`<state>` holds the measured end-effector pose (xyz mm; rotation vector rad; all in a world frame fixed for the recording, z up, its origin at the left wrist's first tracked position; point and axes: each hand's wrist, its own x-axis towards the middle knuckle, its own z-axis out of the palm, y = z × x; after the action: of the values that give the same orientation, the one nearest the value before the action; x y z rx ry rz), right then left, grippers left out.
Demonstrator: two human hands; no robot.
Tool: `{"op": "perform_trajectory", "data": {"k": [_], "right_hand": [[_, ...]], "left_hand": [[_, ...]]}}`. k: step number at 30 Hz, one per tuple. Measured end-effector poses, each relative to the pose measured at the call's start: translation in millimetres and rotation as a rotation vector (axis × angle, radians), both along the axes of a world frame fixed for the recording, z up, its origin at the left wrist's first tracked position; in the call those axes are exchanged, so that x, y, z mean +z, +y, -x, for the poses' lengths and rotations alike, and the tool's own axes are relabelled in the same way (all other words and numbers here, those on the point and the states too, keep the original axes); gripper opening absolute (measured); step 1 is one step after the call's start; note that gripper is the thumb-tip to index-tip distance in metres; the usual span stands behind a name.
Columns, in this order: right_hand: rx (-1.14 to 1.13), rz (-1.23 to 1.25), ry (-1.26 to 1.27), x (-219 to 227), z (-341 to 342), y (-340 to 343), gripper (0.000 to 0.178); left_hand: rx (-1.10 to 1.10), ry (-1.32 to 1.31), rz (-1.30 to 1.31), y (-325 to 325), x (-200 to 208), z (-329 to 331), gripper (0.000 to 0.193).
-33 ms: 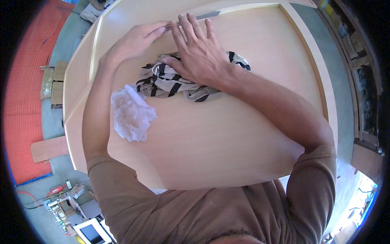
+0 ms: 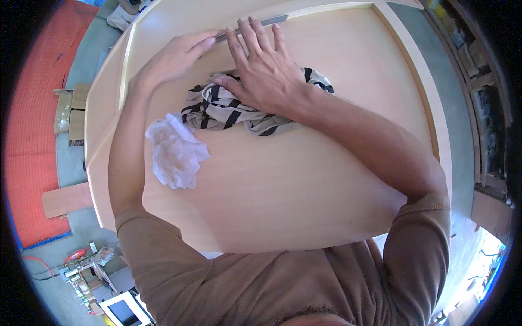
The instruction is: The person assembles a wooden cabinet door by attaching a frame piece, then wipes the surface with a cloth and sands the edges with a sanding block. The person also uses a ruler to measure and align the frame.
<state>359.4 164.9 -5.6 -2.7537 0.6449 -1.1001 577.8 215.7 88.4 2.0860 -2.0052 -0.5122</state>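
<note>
A flat grey metal strip (image 2: 276,19), file-like in shape, lies along the thin wooden edging of a large pale wood panel (image 2: 283,190). My left hand (image 2: 176,57) is closed on its left end, thumb against fingers. Over the strip's middle, my right hand (image 2: 266,68) rests with fingers spread and tips touching it; the tips' far side is hidden. Beneath that palm and wrist is a bunched cloth (image 2: 234,108) with black and beige stripes. A crumpled white, translucent plastic bag or sheet (image 2: 176,155) sits nearer me, beside my left forearm.
Raised wooden edging (image 2: 421,81) bounds the panel on the right, and another strip crosses it at left. An orange-red mat (image 2: 38,136) covers the floor at left, near cardboard boxes (image 2: 79,114). Shelving (image 2: 484,103) stands at the far right. Tools and a white-framed device (image 2: 124,311) sit lower left.
The metal strip and my left hand have slid slightly to the left along the edging. My right hand has shifted only a little with them.
</note>
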Motion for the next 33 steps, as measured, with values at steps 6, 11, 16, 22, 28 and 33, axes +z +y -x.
{"op": "perform_trajectory", "data": {"k": [6, 11, 16, 22, 28, 33], "right_hand": [[0.006, 0.036, -0.007, -0.8, -3.9, -2.6, 0.083], [-0.021, 0.043, 0.047, 1.1, -1.7, -3.3, 0.084], [-0.037, 0.041, -0.001, 0.2, -4.1, -3.4, 0.087], [-0.056, 0.023, 0.045, 0.3, -2.7, -5.7, 0.089], [-0.071, 0.024, 0.060, 0.6, -4.0, -5.2, 0.090], [-0.072, 0.024, 0.049, -2.4, -6.2, -4.6, 0.090]], "left_hand": [[0.055, 0.011, -0.127, -8.7, 1.9, 14.8, 0.047], [0.020, -0.075, -0.054, 0.4, 6.8, 8.5, 0.049], [-0.081, -0.084, -0.021, -8.9, 2.9, 10.8, 0.049], [-0.002, -0.135, -0.029, 3.0, 8.5, 8.2, 0.048], [-0.008, -0.079, -0.062, -7.3, 2.2, 17.7, 0.048], [0.014, -0.120, -0.005, 7.6, -2.6, -1.5, 0.049]]}}
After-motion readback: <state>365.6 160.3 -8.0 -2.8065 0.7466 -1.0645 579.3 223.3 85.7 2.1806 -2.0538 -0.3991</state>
